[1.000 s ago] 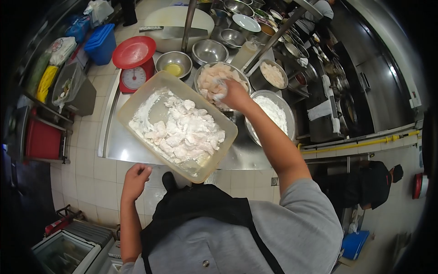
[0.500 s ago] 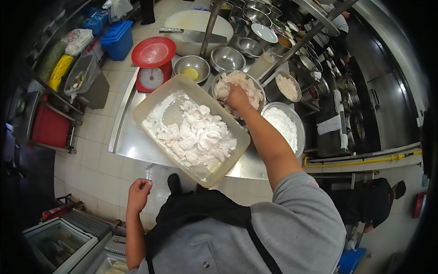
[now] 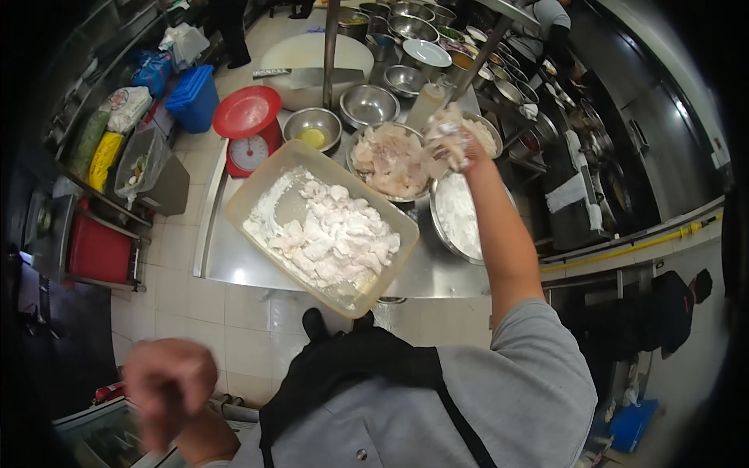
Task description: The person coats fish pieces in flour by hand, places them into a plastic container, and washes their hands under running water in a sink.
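Observation:
My right hand (image 3: 452,142), coated in white powder and blurred, is raised between the bowl of raw pale meat (image 3: 388,160) and the bowl of white flour (image 3: 460,214). Whether it holds anything is hidden by the blur. Away from the table at the lower left, my left hand (image 3: 170,382) is smeared by motion, its fingers curled downward. A large plastic tub (image 3: 248,228) at the table's near edge holds floured meat pieces (image 3: 335,234). Behind the flour bowl stands a pot with more pale meat (image 3: 480,136).
A red scale (image 3: 250,148), a bowl with yellow liquid (image 3: 314,131), an empty steel bowl (image 3: 370,105) and a cleaver (image 3: 320,76) on a round white board lie beyond the tub. A metal post (image 3: 331,51) rises there. A person in black (image 3: 659,312) is at the right.
My right hand has left the meat bowl and moved right, toward the flour bowl. My left hand has come up closer to the camera at the lower left.

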Demonstrator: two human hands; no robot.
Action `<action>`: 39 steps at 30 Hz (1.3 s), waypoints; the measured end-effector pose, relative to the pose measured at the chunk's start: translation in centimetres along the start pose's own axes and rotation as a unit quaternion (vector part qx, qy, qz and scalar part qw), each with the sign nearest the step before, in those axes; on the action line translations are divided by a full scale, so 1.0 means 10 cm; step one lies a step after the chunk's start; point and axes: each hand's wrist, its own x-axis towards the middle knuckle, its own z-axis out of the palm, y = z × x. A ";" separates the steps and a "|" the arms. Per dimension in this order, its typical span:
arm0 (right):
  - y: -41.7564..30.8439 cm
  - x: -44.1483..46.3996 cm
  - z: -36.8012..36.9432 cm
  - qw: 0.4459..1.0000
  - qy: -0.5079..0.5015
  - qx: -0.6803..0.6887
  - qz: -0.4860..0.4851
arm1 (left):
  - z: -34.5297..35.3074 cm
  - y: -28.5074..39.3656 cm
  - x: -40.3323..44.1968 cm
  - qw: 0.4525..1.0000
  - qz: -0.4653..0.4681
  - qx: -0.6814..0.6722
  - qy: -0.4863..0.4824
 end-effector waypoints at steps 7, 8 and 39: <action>-0.37 -1.12 -0.46 0.946 0.161 -0.270 0.077 | 0.44 0.59 0.41 0.979 0.063 -0.112 -0.159; -0.28 -1.22 -0.53 0.908 0.211 -0.355 0.068 | 0.44 0.56 0.42 0.974 0.061 -0.130 -0.177; 0.33 -1.31 -0.66 0.507 0.221 -0.822 0.134 | 0.18 0.26 0.20 0.902 -0.003 -0.393 -0.176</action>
